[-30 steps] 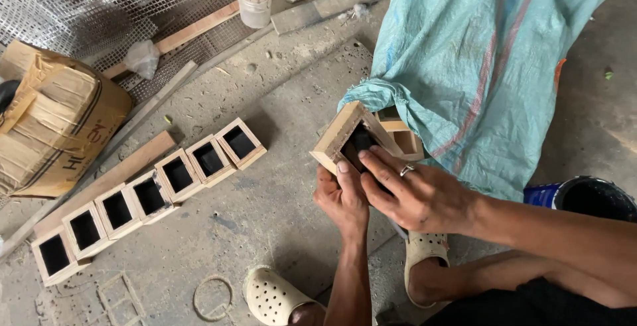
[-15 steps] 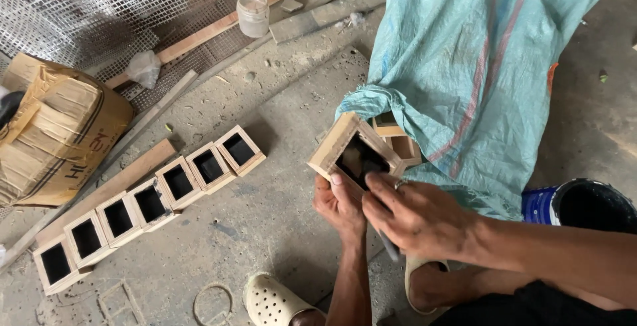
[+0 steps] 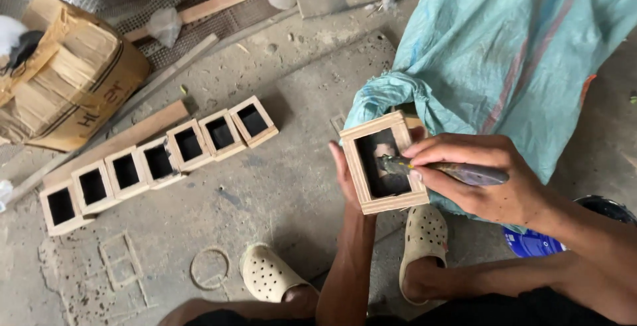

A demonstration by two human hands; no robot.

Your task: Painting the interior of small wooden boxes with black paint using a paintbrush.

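From the head view, the left hand [image 3: 345, 176] cupped a small wooden box [image 3: 383, 163] from behind, its grip pressed to the frame, above the concrete floor [image 3: 292, 193]. The right hand [image 3: 488, 176] now pinched a paintbrush [image 3: 451, 170], bristles inside the dark hollow; 1 second before, bare fingers worked the box, so painting had resumed. 6 finished boxes [image 3: 159, 161] lay in a row to the left, beside a teal sack [image 3: 517, 54].

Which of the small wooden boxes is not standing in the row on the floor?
The wooden box held in the left hand, in front of the teal sack; the right hand brushes inside it.
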